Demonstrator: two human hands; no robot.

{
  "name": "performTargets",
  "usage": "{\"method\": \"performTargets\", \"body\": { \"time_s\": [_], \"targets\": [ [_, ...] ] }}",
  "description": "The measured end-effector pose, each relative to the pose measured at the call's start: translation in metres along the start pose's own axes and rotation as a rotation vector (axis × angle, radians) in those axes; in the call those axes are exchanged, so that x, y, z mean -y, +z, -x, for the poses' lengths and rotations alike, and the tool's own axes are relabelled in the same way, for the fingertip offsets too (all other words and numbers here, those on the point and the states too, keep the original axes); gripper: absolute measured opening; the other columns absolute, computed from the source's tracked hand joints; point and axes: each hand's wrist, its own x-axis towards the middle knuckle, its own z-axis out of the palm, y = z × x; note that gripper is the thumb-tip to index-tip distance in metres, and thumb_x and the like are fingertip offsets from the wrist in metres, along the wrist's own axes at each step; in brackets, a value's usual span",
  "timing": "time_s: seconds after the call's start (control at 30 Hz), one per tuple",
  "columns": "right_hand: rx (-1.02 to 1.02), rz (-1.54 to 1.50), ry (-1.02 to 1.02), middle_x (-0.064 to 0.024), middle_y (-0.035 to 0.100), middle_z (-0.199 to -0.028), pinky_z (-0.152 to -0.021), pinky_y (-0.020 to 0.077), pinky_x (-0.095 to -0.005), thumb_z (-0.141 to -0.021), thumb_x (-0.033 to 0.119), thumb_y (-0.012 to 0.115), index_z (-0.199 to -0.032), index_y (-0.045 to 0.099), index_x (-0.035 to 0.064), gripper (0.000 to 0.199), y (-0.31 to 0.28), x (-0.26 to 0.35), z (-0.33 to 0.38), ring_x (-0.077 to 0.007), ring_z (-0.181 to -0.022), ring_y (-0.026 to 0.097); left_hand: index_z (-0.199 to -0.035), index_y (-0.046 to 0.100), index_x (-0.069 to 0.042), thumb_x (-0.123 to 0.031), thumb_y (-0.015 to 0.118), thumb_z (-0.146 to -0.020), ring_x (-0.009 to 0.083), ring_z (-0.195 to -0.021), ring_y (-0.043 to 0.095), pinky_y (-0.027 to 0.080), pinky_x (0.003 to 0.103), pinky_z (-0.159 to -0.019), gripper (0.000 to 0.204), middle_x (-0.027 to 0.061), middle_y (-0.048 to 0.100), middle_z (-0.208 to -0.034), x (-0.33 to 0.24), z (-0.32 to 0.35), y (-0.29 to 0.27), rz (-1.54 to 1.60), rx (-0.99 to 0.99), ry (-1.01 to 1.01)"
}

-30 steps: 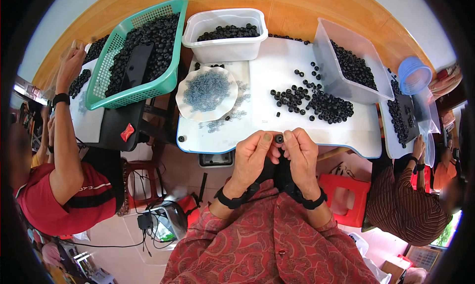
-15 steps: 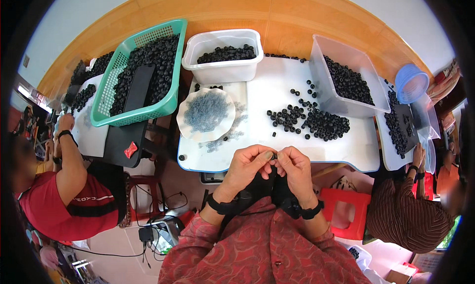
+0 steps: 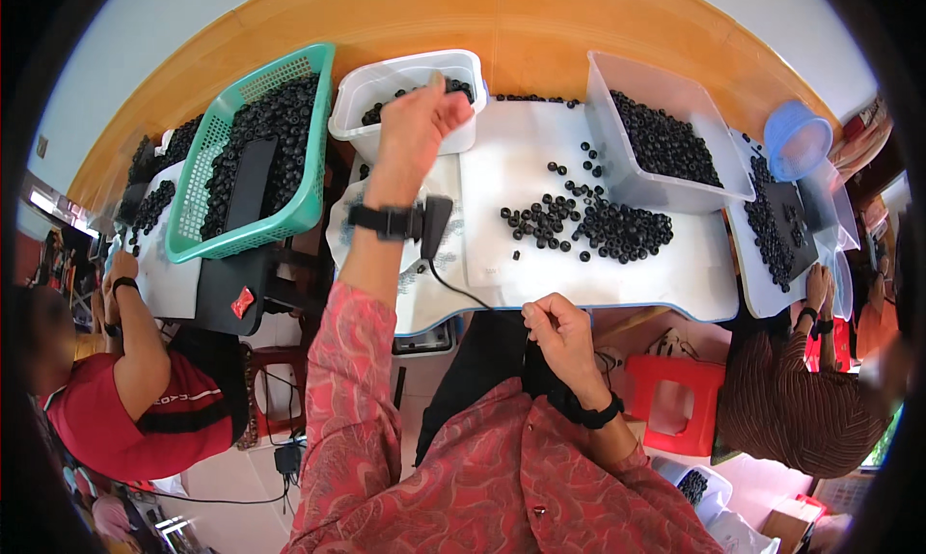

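Observation:
My left hand (image 3: 417, 130) reaches over the white tub (image 3: 349, 128) at the back, which has small black ring-shaped parts (image 3: 386, 108) in it. Its thumb and fingers stand apart, with nothing visible between them; motion blurs it slightly. Close to my body, at the table's front edge, my right hand (image 3: 561, 340) is closed with thumb and fingertips together. Whatever it pinches, if anything, is hidden. Beneath my left forearm a pale scalloped dish (image 3: 340, 228) is partly covered. Loose black parts (image 3: 627, 234) lie in a heap on the white tabletop (image 3: 502, 159).
A green basket (image 3: 311, 212) full of black parts stands left of the tub. On the right are a clear bin (image 3: 666, 199) of such parts and a blue container (image 3: 799, 139). Two people sit at the sides. A red stool (image 3: 666, 436) stands below at right.
My left hand has left my right hand and moved forward and left, over the white tub. My right hand stays near the front edge, still closed. The view has shifted slightly.

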Motion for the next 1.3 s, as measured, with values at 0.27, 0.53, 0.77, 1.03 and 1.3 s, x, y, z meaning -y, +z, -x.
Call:
{"method": "performTargets", "body": {
  "time_s": [0.27,0.53,0.77,1.03,1.3],
  "targets": [
    [-0.089,0.013,-0.018,-0.0028,0.06,-0.069,-0.055,0.0439,-0.0241,-0.093,0.008,0.065,-0.087,0.062,-0.001,0.012,0.0,-0.026,0.001,-0.0075,-0.06,0.053,-0.094,0.071,0.003,-0.015,0.067,-0.092,0.01,-0.064,0.061,0.054,0.027,-0.06,0.019,0.0042,0.067,-0.077,0.05,0.076,0.012,-0.433,0.014,-0.133],
    [-0.098,0.136,-0.079,-0.0027,0.063,-0.075,-0.059,0.0466,-0.0227,-0.095,0.008,0.064,-0.093,0.064,-0.0005,0.008,0.001,-0.033,-0.006,-0.0064,-0.064,0.057,-0.092,0.07,0.0,-0.003,0.069,-0.083,0.0325,-0.069,0.064,0.05,0.039,-0.062,0.01,0.0178,0.065,-0.081,0.109,0.163,-0.016,-1.074,-0.061,0.219],
    [-0.124,0.229,-0.202,-0.0086,0.059,-0.081,-0.057,0.0458,-0.0289,-0.09,0.001,0.065,-0.095,0.062,-0.0002,0.006,0.006,-0.034,-0.013,-0.0161,-0.063,0.057,-0.094,0.069,0.0,0.001,0.066,-0.082,0.0356,-0.071,0.062,0.049,0.042,-0.063,0.012,0.018,0.062,-0.083,0.112,0.181,-0.025,-1.131,-0.083,0.25],
    [-0.127,0.315,-0.222,-0.0131,0.058,-0.084,-0.057,0.0472,-0.0356,-0.088,-0.001,0.065,-0.095,0.062,0.0016,0.008,0.008,-0.026,-0.02,-0.0277,-0.064,0.059,-0.097,0.072,-0.003,-0.004,0.073,-0.081,0.0289,-0.068,0.062,0.049,0.037,-0.06,0.016,0.0139,0.06,-0.084,0.118,0.182,-0.019,-1.208,-0.079,0.272],
    [-0.222,0.408,-0.296,-0.014,0.059,-0.085,-0.055,0.0488,-0.0363,-0.087,-0.002,0.066,-0.095,0.062,0.002,0.009,-0.001,-0.027,-0.037,-0.0304,-0.064,0.062,-0.091,0.071,-0.004,-0.004,0.073,-0.081,0.0318,-0.071,0.06,0.049,0.04,-0.062,0.01,0.0139,0.056,-0.083,0.117,0.179,-0.012,-1.256,-0.067,0.264]
  ]
}}
